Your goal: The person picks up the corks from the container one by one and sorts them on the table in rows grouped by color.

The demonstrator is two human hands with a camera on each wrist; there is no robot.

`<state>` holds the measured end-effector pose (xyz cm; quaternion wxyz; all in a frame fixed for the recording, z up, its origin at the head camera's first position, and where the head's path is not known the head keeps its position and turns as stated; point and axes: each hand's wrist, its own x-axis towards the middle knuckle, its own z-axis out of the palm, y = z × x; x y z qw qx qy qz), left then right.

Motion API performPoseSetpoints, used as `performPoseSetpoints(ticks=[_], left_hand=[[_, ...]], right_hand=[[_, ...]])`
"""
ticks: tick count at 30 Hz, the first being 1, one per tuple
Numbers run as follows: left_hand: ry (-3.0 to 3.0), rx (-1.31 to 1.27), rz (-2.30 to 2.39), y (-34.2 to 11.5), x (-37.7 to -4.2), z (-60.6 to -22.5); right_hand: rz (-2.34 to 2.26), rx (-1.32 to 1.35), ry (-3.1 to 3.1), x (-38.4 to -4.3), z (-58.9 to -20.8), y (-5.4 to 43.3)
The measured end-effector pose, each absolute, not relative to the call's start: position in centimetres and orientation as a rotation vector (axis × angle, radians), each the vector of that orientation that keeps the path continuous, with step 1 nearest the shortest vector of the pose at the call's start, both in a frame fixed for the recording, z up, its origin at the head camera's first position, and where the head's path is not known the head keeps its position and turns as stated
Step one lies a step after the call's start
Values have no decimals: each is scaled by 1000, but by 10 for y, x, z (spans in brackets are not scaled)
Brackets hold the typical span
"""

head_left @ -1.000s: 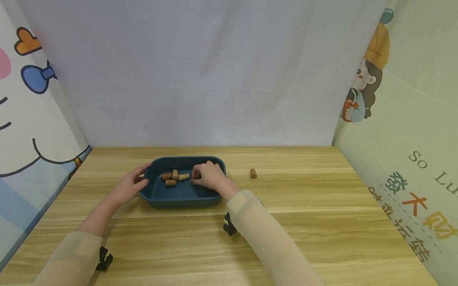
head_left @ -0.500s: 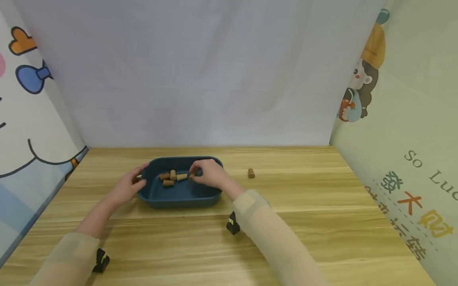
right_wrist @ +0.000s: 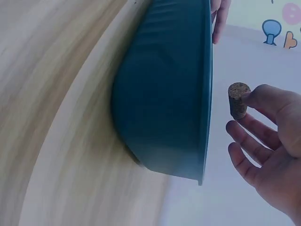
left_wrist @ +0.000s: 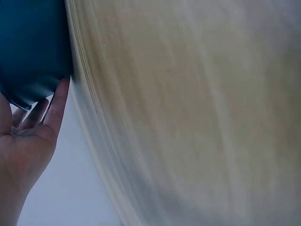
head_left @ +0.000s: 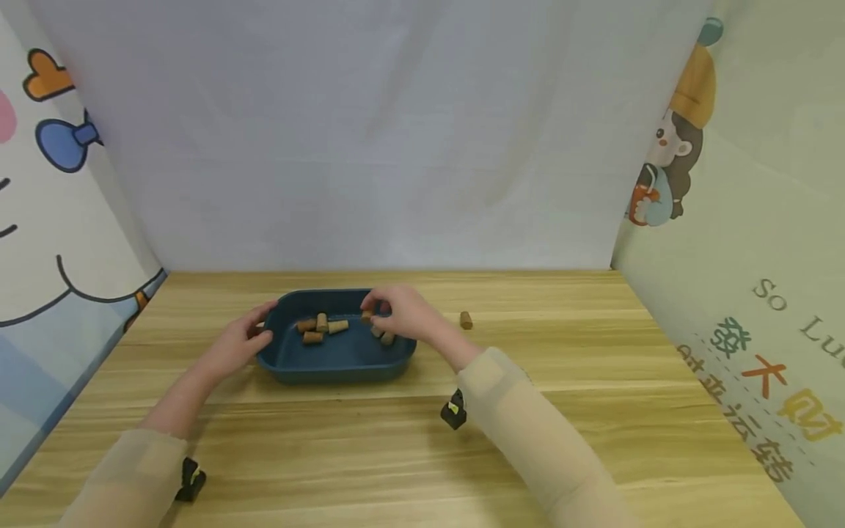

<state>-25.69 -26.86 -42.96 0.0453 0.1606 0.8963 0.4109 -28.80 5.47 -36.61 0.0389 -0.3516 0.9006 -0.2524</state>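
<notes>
A dark blue, rounded rectangular dish [head_left: 337, 372] stands on the wooden table. My left hand [head_left: 234, 348] rests against its left end, fingers stretched along the outside; in the left wrist view the fingertips [left_wrist: 61, 87] are right at the dish. Pinched between thumb and fingers of my right hand [head_left: 412, 317] is a tapered cork stopper [right_wrist: 239, 101], held above the dish's right part and higher than the rim in the right wrist view. Several cork stoppers [head_left: 313, 337] lie grouped in the dish's left half. Two more corks [head_left: 387, 338] show below my right hand, partly covered.
One cork [head_left: 466, 320] sits on the table right of the dish. A white cloth [head_left: 383, 147] hangs behind the table [head_left: 343, 455], with printed sheets [head_left: 726, 257] at the sides. Black wrist devices [head_left: 454, 411] hang under both sleeves.
My right hand has picked a cork up from inside the dish and raised it, shifting a little right. Two corks beneath that hand have come into sight. My left hand stays put.
</notes>
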Motion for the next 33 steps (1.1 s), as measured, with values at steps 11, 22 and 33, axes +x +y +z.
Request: performPoseSetpoints(ticks=[11,22,33], left_hand=[[2736,479,1249,-266,-259,-431],[2711,445,1242,-266,-257,-431],[2714,441,1253,-268,-258,-429]], right_hand=[[-763,-1182,2808,-274,-349,88],[-787,-1262,2822,-263,-334,125],[-800,-1350,2882,-256,-333,159]])
